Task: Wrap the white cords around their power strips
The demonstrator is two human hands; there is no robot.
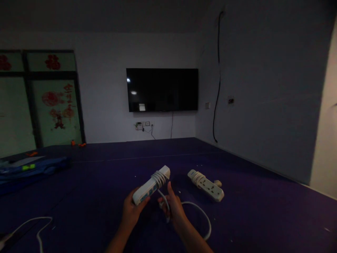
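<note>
My left hand (pixel 134 207) is closed around the lower end of a white power strip (pixel 149 188), which is tilted up to the right above the purple surface. Several turns of its white cord (pixel 159 178) wrap the upper end, and blue-edged sockets show along one side. Below the strip, my right hand (pixel 172 205) is closed on a loose stretch of that cord, thumb pointing up. More cord curves out to the right of my wrist. A second white power strip (pixel 210 188), its cord coiled round one end, lies on the surface to the right.
Another white cable (pixel 39 232) lies at the lower left. Dark blue cloth (pixel 50 165) is heaped at the left, with small orange objects (pixel 82 144) farther back. A wall-mounted television (pixel 162 90) faces me, and a black cable (pixel 218 80) hangs on the right wall.
</note>
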